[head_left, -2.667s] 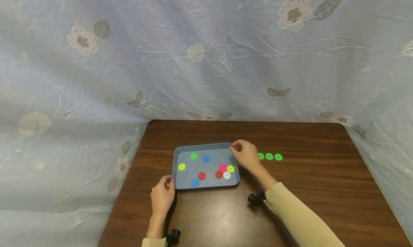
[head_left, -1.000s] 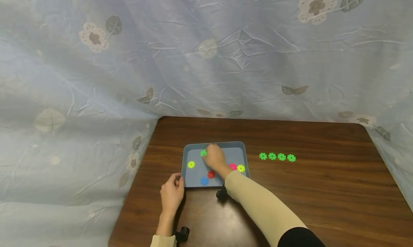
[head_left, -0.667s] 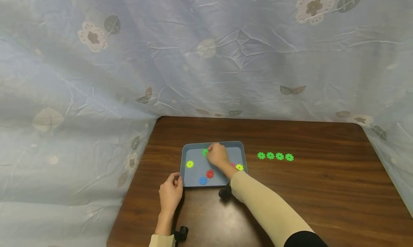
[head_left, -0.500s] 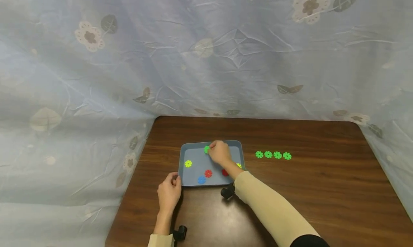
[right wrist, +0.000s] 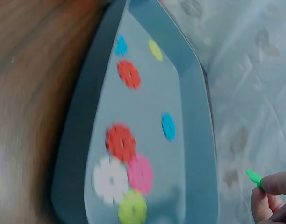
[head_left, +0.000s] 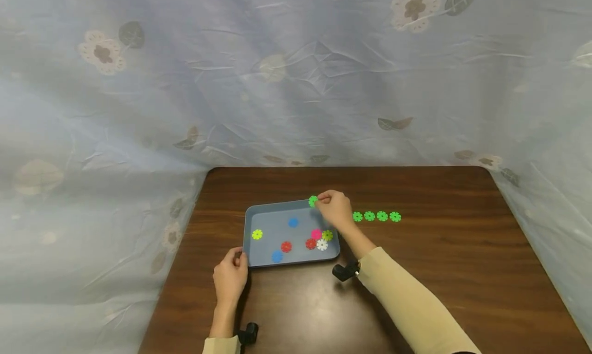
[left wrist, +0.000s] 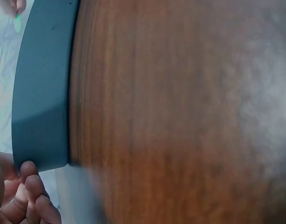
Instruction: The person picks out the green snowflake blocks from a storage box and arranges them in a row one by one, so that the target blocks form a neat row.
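Observation:
My right hand (head_left: 335, 210) pinches a green notched plastic disc (head_left: 313, 201) between thumb and fingertips, held above the tray's far right corner. The right wrist view shows this green disc (right wrist: 253, 177) edge-on. A grey-blue rectangular tray (head_left: 268, 208) lies on the table, gripped at its near left corner by my left hand (head_left: 230, 278). Left fingertips (left wrist: 29, 169) curl against the tray's outer wall in the left wrist view. Inside the tray lie discs of the same kind: red (head_left: 286, 246), blue (head_left: 293, 222), yellow (head_left: 257, 234), pink (head_left: 316, 234) and white (head_left: 321, 245).
Right of the tray, several green discs (head_left: 382, 216) form a straight row on the brown wooden table (head_left: 439, 272). A pale patterned curtain (head_left: 296, 112) hangs behind the table and along its sides. Each wrist wears a small black camera (head_left: 344, 272).
My right hand has picked the green disc out of the tray and carried it rightward to the far right corner. Another green disc has joined the row. My left hand stays at the tray.

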### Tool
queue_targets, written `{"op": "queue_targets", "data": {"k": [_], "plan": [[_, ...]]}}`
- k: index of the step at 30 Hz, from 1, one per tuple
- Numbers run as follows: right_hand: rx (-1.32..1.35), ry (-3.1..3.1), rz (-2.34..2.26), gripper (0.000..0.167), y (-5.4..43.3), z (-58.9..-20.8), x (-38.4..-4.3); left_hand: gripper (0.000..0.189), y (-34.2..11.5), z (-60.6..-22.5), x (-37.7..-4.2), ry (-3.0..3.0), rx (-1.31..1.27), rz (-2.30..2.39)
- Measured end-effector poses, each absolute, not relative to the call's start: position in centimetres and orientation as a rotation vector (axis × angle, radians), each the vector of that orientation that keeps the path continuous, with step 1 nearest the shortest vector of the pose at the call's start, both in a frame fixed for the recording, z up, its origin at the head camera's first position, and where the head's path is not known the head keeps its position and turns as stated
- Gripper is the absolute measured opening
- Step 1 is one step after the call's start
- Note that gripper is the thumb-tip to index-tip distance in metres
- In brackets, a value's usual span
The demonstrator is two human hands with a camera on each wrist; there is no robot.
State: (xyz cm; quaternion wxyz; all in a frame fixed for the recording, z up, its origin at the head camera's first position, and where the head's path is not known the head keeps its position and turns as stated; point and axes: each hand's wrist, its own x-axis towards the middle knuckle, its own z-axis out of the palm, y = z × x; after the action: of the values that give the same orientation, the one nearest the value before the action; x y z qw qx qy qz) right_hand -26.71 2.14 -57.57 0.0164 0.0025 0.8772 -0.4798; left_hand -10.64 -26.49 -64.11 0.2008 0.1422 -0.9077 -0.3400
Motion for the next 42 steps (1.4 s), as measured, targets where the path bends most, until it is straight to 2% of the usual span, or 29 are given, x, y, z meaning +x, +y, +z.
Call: {"op": "queue_targets", "data": {"k": [11,24,33,42], "plan": [[0.149,2.724,-1.518,0.025,9.6,-56.2,-27.5,0.016,-27.7,-63.7,-10.5,-2.546,0.402,-0.936],[0.444,2.715,-1.429,0.033,20.0,-59.9,-26.4,0.018,-28.9,-63.4,-10.1,-2.555,0.463,-0.958],[0.563,2.677,-1.348,0.033,22.1,-61.7,-25.9,0.018,-29.1,-63.6,-10.0,-2.574,0.500,-0.961],[0.561,2.682,-1.290,0.034,22.7,-62.7,-25.9,0.017,-29.1,-63.4,-10.2,-2.571,0.478,-0.958]]}}
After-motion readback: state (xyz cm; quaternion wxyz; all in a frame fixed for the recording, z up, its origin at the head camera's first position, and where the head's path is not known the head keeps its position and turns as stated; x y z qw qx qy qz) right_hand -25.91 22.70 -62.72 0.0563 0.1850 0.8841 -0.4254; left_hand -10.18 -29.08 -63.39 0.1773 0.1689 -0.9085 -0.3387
